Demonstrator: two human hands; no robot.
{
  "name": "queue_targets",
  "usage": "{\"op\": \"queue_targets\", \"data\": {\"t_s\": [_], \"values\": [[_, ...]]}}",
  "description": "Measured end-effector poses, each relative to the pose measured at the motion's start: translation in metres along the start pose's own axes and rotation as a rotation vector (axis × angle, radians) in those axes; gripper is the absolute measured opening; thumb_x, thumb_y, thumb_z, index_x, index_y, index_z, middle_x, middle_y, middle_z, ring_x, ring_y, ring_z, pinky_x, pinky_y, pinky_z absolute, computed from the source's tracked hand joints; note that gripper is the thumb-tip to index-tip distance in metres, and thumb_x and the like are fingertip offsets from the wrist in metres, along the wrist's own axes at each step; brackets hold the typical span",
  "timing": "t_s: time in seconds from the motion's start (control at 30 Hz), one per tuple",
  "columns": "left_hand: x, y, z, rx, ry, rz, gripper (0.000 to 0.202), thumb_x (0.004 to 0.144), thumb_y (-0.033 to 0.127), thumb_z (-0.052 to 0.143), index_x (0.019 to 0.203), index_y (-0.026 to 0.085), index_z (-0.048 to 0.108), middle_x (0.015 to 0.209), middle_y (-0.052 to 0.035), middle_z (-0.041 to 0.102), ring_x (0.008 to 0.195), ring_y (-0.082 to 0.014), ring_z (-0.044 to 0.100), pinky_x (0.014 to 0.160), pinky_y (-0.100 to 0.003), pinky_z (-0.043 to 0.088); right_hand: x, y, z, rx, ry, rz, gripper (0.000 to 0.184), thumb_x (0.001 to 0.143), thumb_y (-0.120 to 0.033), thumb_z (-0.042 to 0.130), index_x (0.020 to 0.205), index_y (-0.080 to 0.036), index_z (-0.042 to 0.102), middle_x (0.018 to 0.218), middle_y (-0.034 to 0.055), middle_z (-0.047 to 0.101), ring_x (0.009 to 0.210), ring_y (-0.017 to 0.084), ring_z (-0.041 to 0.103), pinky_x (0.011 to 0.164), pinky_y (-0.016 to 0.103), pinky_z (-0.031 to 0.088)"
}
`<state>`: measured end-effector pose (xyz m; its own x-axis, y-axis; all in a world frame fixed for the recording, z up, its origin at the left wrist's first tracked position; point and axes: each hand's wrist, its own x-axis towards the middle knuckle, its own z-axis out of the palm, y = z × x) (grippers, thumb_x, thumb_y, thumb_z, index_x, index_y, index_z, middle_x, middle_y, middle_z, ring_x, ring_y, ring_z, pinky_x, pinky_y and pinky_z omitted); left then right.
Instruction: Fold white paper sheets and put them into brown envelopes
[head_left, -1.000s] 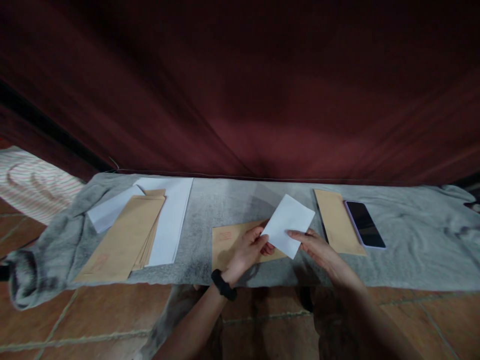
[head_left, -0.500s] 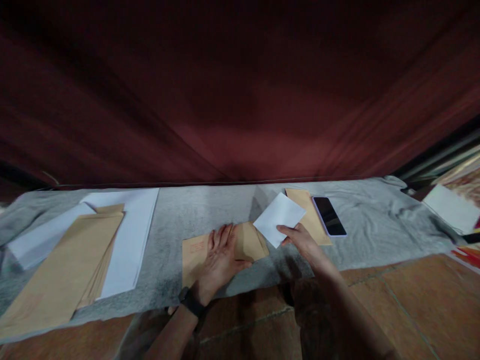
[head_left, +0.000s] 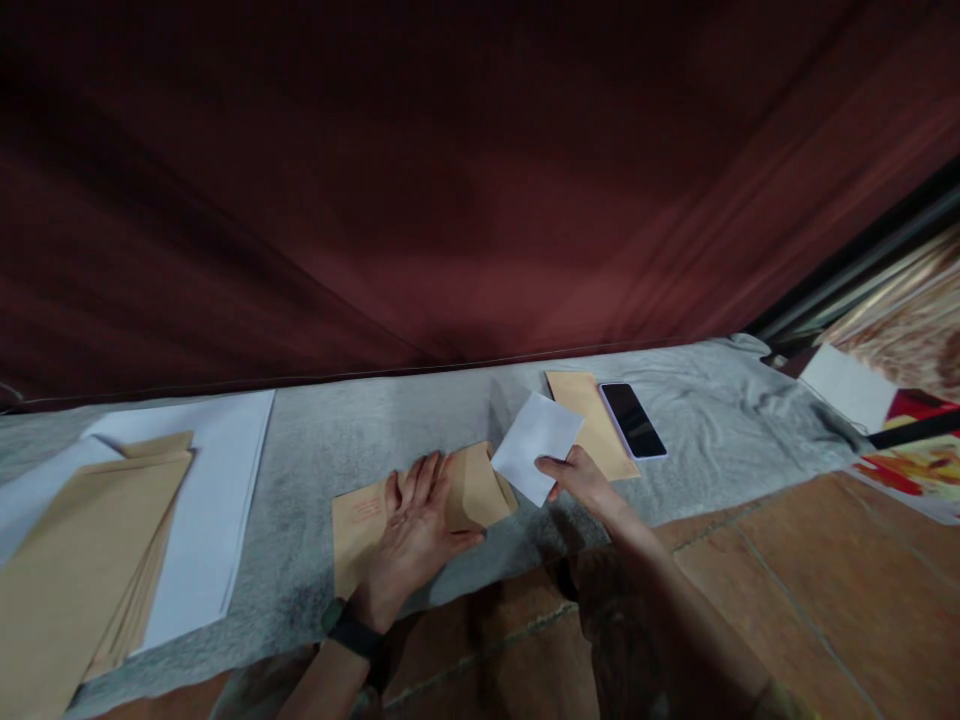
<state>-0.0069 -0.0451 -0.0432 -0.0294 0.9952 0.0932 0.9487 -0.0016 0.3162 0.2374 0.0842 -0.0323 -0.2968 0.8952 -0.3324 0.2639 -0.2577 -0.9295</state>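
Note:
My left hand [head_left: 416,525] lies flat with its fingers spread on a brown paper envelope [head_left: 360,520] that carries red print. The envelope's flap end points right. Between thumb and fingers, my right hand [head_left: 577,478] pinches a folded white sheet of paper [head_left: 536,440] by its lower right edge. The paper is tilted, its left corner close to the flap end of the envelope; whether they touch I cannot tell. Just beyond the paper lies another brown envelope [head_left: 600,430], partly covered by it in view.
A phone [head_left: 634,420] lies against the right-hand envelope on the grey cloth [head_left: 300,500]. At the left, a stack of brown envelopes [head_left: 97,540] rests on white sheets [head_left: 225,500]. A dark red curtain [head_left: 450,200] hangs behind. Tiled floor [head_left: 787,560] shows in front.
The view has turned slightly to the right, so things sit further left in the picture. My hands hold nearly the same pose, left on the envelope, right with the paper.

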Motion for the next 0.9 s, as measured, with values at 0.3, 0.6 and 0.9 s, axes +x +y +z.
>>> {"op": "queue_targets", "data": {"t_s": [0.3, 0.6, 0.9], "values": [[0.001, -0.002, 0.001, -0.035, 0.011, 0.018, 0.110, 0.071, 0.055, 0.076, 0.159, 0.026, 0.018, 0.157, -0.0174, 0.038, 0.144, -0.0382, 0.034, 0.119, -0.067, 0.013, 0.001, 0.002, 0.017, 0.129, -0.005, 0.024, 0.022, 0.065, -0.036, 0.074, 0.078, -0.018, 0.069, 0.067, 0.0036, 0.070, 0.057, 0.018, 0.062, 0.044, 0.025, 0.050], [0.001, -0.002, -0.002, -0.037, -0.016, 0.009, 0.114, 0.067, 0.051, 0.079, 0.159, 0.026, 0.017, 0.157, -0.0173, 0.037, 0.144, -0.0385, 0.034, 0.118, -0.068, 0.013, -0.001, -0.002, 0.033, 0.187, 0.062, 0.058, 0.028, 0.063, -0.038, 0.077, 0.081, -0.020, 0.067, 0.072, 0.0038, 0.070, 0.059, 0.018, 0.061, 0.047, 0.028, 0.051], [0.002, -0.001, -0.004, -0.054, -0.039, 0.004, 0.113, 0.070, 0.051, 0.078, 0.160, 0.028, 0.013, 0.158, -0.0161, 0.037, 0.145, -0.0379, 0.033, 0.119, -0.068, 0.013, -0.002, 0.007, 0.039, 0.196, 0.079, 0.036, 0.032, 0.065, -0.046, 0.076, 0.082, -0.021, 0.064, 0.073, 0.0040, 0.068, 0.060, 0.019, 0.062, 0.048, 0.029, 0.050]]}}
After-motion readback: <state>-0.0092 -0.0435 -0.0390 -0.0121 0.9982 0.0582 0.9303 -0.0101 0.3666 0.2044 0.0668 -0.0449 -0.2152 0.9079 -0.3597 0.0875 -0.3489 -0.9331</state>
